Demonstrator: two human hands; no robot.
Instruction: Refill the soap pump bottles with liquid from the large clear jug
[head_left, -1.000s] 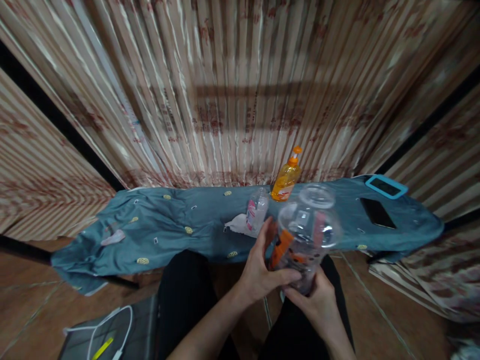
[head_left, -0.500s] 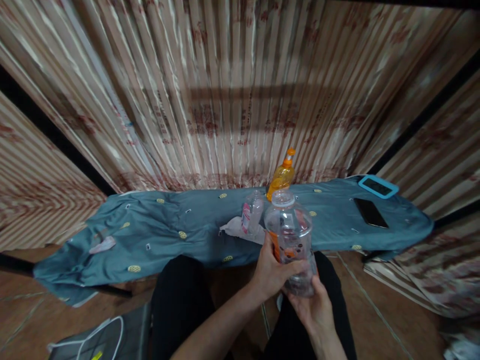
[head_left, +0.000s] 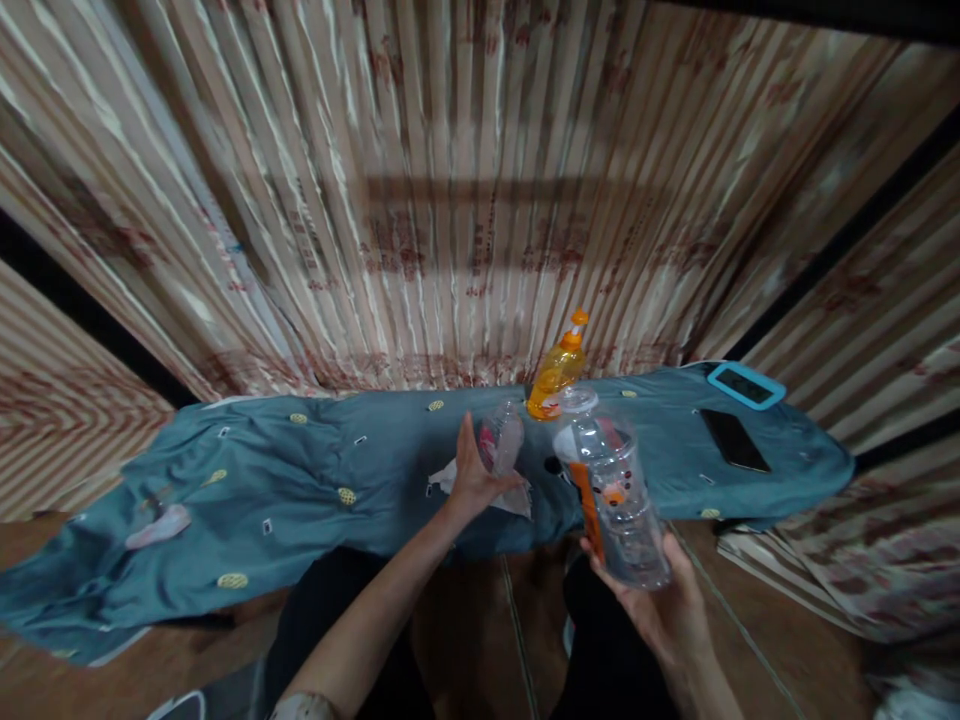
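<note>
In my right hand [head_left: 660,610] is a large clear plastic bottle [head_left: 626,500] with an orange label, gripped near its base and tilted with its mouth toward the bench. My left hand [head_left: 474,482] is spread beside a small clear plastic bottle [head_left: 507,440] with a pink label, fingers at its left and thumb in front. Whether it touches the bottle is hard to make out. A pale cloth [head_left: 517,500] lies beneath the small bottle, partly covered by my left hand. Behind the large bottle stands an orange pump bottle [head_left: 553,380] with amber liquid in it.
A blue patterned cloth [head_left: 390,440] covers the long narrow bench. Toward its right end lie a black phone [head_left: 733,440] and a blue-framed device [head_left: 746,385]. A crumpled pale item [head_left: 161,527] rests at the left. A striped curtain [head_left: 450,220] hangs behind.
My left hand has let go of the large bottle and moved left to the small bottle. My right hand keeps the large bottle, now slightly farther right.
</note>
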